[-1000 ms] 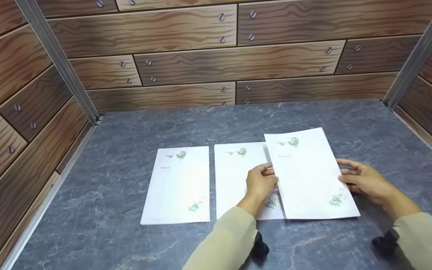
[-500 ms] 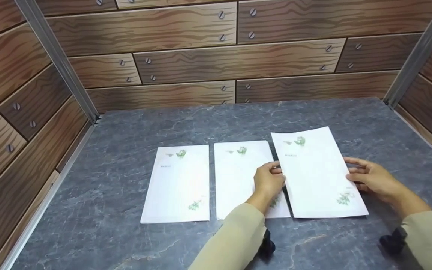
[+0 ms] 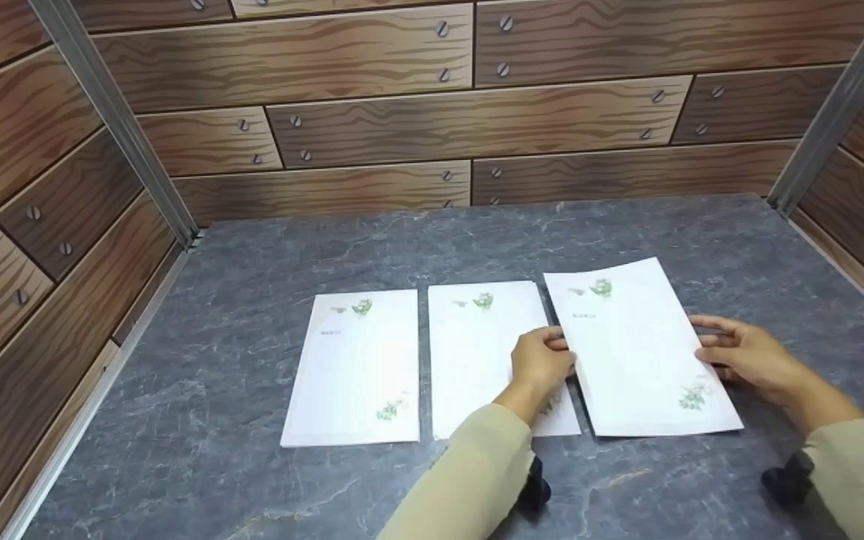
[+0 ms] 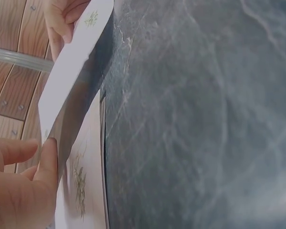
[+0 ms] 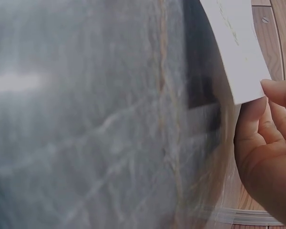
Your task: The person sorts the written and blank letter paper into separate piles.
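Both my hands hold a white sheet of printed paper (image 3: pixel 638 360) by its long sides. It has green plant prints at the top and the lower right corner. My left hand (image 3: pixel 541 366) pinches its left edge, and the right hand (image 3: pixel 758 367) pinches the right edge with the thumb on top. In the left wrist view the raised paper (image 4: pixel 69 71) slants above the tabletop, with a dark gap beneath it. Just left of it lies a matching middle sheet (image 3: pixel 477 360), partly covered by my left hand and forearm. Another matching sheet (image 3: pixel 357 367) lies further left.
The dark grey marbled tabletop (image 3: pixel 199 360) surrounds the papers. Wood-patterned panels (image 3: pixel 372 127) stand at the back and both sides, with metal posts (image 3: pixel 121 112) in the corners. Black devices (image 3: pixel 788 480) are strapped under both wrists.
Both hands have carried the held sheet to the right, off its overlap with the middle sheet. Over the last half second its far edge has dropped slightly. The other two sheets have stayed put.
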The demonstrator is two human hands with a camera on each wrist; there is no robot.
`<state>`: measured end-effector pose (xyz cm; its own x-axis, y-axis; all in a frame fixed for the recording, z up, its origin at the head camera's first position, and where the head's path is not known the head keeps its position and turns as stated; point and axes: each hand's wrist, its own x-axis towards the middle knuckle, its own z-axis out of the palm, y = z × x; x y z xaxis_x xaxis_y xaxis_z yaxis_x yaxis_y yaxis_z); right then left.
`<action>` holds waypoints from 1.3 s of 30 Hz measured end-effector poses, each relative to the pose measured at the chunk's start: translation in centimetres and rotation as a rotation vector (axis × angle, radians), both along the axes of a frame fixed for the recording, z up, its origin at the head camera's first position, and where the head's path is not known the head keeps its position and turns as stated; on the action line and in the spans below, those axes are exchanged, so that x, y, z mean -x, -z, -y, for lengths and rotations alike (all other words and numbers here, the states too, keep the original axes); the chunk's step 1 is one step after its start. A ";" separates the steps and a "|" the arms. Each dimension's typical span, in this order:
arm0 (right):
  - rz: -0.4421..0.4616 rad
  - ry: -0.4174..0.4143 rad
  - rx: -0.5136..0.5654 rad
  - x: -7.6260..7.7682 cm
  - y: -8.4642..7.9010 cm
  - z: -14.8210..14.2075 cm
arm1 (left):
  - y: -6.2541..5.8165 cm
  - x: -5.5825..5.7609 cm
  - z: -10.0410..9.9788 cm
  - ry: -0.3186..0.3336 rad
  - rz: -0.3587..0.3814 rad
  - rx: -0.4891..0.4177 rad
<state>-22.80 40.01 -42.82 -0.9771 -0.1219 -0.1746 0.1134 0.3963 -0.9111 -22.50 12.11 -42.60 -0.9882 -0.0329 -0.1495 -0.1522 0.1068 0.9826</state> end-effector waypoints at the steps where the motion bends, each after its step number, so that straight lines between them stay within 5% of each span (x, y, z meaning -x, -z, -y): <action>1: 0.000 0.000 -0.001 0.0 0.0 0.0 | 0.0 0.0 0.0 0.004 0.004 0.000; 31: 0.027 0.004 0.025 -0.6 0.1 -1.0 | 0.0 -0.2 0.1 0.001 0.004 -0.013; 39: 0.067 0.001 0.239 -0.8 0.2 -1.9 | 0.0 -0.1 0.0 -0.004 0.020 -0.023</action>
<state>-22.03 41.95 -43.04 -0.9643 -0.1671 -0.2055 0.1772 0.1700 -0.9694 -22.41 12.09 -42.62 -0.9848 -0.0336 -0.1702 -0.1725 0.0836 0.9815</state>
